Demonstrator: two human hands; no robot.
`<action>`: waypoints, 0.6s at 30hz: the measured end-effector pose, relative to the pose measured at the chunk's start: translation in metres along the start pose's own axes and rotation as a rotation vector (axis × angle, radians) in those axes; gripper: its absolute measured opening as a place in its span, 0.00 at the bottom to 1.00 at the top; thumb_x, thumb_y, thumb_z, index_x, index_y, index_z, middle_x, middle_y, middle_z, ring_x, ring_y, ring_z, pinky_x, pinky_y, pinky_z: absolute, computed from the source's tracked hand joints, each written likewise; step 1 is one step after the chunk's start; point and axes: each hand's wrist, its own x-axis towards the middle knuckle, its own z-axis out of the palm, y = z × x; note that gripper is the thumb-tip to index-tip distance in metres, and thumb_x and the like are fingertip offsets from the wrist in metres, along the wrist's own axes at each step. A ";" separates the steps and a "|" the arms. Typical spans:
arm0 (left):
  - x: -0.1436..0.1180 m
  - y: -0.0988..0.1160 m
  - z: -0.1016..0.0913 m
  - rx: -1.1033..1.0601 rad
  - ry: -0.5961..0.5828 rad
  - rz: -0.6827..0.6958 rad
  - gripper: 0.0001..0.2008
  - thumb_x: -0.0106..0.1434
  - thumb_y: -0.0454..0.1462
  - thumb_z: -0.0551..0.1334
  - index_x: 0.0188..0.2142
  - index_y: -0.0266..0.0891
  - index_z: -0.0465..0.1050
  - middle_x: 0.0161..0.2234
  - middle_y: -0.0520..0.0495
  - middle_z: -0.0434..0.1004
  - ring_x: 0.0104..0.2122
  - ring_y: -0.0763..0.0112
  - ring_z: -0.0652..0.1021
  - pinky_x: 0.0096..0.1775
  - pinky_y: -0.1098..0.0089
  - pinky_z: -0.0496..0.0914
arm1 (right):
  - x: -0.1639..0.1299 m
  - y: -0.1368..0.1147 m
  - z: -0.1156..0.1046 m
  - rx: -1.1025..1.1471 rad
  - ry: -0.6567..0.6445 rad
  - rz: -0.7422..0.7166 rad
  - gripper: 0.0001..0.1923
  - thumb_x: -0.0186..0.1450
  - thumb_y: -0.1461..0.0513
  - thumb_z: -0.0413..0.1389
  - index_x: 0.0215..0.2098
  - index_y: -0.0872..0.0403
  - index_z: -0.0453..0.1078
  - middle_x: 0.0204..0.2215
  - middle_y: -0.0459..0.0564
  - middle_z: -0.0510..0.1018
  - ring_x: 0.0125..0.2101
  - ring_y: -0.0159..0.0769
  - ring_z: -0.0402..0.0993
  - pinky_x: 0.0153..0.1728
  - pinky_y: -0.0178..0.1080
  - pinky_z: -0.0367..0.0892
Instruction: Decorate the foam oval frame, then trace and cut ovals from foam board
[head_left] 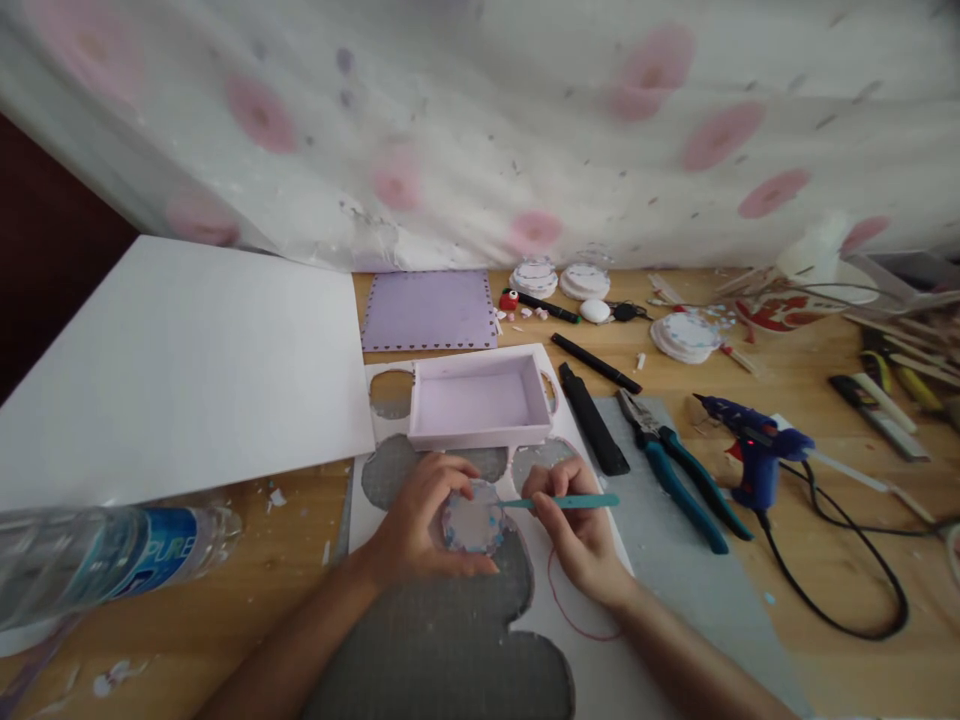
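My left hand (420, 520) holds a small round white disc (474, 518) by its edge, between thumb and fingers. Bits of blue and pinkish trim run round the disc's rim. In my right hand (574, 530) is a slim tool with a turquoise handle (589, 501), gripped like a pen. Its thin tip reaches left to the disc's right edge; whether it touches I cannot tell. Both hands are over a white sheet with rounded cut-outs (592, 620), which lies on a grey cutting mat (427, 650). Just beyond them stands an open lilac box (480, 400).
At right lie pliers (675, 470), a blue glue gun (765, 445) with its cord, and black pens (596, 363). Stacks of white discs (684, 335) stand farther back. At left are a large white board (202, 370) and a plastic water bottle (112, 560) on its side.
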 end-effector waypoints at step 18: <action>0.003 0.003 -0.001 0.018 -0.030 -0.002 0.23 0.52 0.51 0.70 0.39 0.40 0.67 0.44 0.43 0.72 0.43 0.61 0.73 0.46 0.62 0.67 | 0.001 0.004 -0.003 -0.070 -0.037 -0.003 0.09 0.71 0.62 0.48 0.34 0.48 0.52 0.26 0.41 0.58 0.27 0.33 0.53 0.28 0.36 0.52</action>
